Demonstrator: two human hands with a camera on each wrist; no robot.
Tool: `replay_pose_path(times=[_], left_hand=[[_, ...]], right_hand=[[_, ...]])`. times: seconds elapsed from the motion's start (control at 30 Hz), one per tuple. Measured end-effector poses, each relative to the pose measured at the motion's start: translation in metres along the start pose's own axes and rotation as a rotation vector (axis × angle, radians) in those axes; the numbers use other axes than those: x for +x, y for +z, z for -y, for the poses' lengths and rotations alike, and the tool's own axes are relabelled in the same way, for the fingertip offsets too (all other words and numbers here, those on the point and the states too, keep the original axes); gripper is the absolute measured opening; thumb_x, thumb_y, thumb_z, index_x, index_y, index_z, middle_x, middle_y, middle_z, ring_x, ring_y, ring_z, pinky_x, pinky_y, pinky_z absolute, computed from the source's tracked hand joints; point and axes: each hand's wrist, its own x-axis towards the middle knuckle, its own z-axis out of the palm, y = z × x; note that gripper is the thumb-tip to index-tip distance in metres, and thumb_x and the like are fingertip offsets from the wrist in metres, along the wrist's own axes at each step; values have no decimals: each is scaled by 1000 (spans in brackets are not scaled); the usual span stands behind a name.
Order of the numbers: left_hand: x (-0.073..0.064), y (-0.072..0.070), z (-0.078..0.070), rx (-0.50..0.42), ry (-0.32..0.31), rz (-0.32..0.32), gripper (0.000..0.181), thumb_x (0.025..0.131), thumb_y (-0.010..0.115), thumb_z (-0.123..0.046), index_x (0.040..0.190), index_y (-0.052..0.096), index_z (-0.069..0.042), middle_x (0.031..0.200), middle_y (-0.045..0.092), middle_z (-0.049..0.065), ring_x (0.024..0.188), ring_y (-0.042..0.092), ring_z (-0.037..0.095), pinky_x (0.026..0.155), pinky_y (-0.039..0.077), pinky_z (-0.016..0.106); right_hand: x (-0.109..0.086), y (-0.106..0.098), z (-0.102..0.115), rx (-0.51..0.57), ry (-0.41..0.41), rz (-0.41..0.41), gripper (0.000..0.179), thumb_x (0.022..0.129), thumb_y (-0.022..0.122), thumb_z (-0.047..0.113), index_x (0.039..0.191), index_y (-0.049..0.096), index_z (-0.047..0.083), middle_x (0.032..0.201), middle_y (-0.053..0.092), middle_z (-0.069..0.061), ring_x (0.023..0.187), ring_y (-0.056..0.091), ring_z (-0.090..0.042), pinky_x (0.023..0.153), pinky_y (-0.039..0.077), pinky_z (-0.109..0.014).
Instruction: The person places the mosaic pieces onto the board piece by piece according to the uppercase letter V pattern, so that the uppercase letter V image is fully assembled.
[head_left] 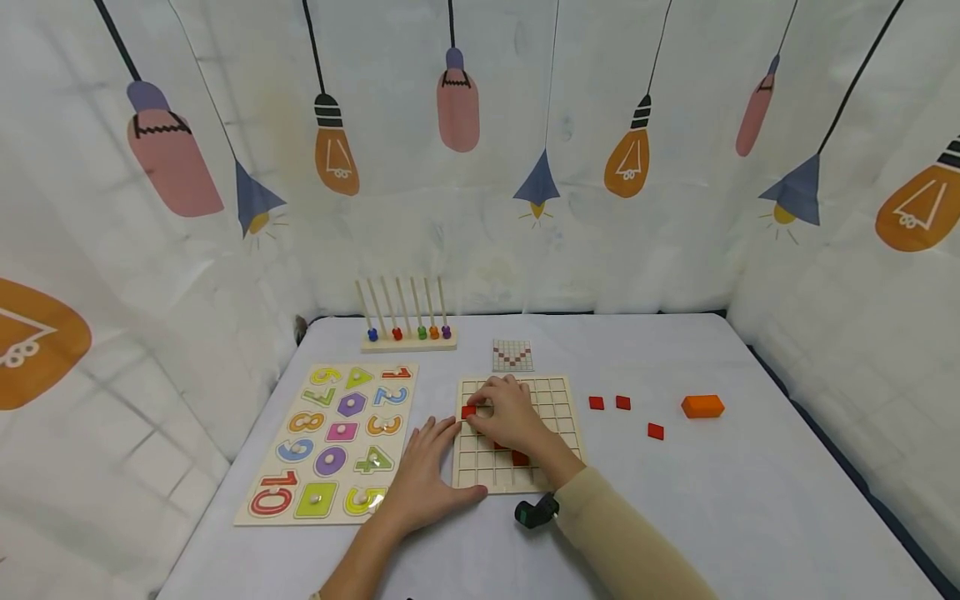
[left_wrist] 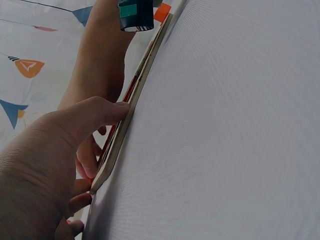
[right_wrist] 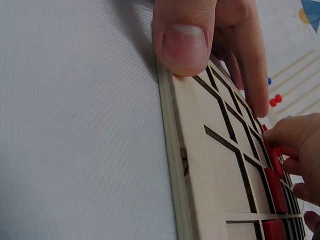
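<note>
A wooden grid board [head_left: 472, 479] lies on the white table, with red square tiles [head_left: 520, 458] in some of its cells. My right hand [head_left: 513, 417] pinches a red tile [head_left: 468, 412] between thumb and fingers at the board's left side. Spread around the near left corner is my left hand [head_left: 427, 471]. Its thumb [right_wrist: 185, 45] presses on the near edge, and its other fingers touch the left edge. The right hand hides part of the grid. In the right wrist view, several red tiles [right_wrist: 276, 190] stand slightly above their cells.
Three loose red tiles [head_left: 623, 402] and an orange block [head_left: 702, 407] lie to the right. Behind the board is a small pattern card [head_left: 512, 367]. A number-and-shape puzzle [head_left: 345, 433] lies left, with a bead rack [head_left: 408, 344] beyond. A dark wrist device [head_left: 536, 511] is by the right sleeve.
</note>
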Motion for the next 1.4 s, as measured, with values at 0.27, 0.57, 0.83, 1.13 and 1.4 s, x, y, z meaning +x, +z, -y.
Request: replay_pose_path(times=[0.27,0.57,0.83,1.13,1.4], left_hand=[[1,0,1,0,1,3,114,76,89,-74,167,51,-16,176,45,2,173,23,39,142,12,66],[0,0,0,-3,-8,7,115,76,89,-73,167,51,-15,177,44,2,173,22,38,143,12,65],[0,0,-1,2,-26,10,114,76,89,-73,167,50,-17,178,44,1,173,22,37,143,13,64],[0,1,0,5,-23,11,115,75,89,-75,168,50,-18,178,44,1,174,22,37,143,13,63],[0,0,-1,0,-19,4,115,75,89,-74,167,51,-17,177,44,1,174,22,37,143,13,62]], right_hand=[[-1,0,-1,11,0,-1,26,99,83,40,120,85,25,124,75,6,118,56,-21,102,40,-48],[-5,-6,-3,16,-19,-16,27,98,83,38,122,84,25,120,75,7,112,57,-18,98,40,-46],[-17,-19,-7,33,3,-26,27,99,81,37,124,83,26,115,74,10,113,59,-17,106,44,-50],[-27,-27,-22,55,51,-29,28,99,82,36,125,83,27,115,75,11,120,60,-16,115,44,-57],[-37,-35,-35,51,35,-52,28,99,84,37,125,82,27,111,73,11,117,59,-13,104,44,-46]])
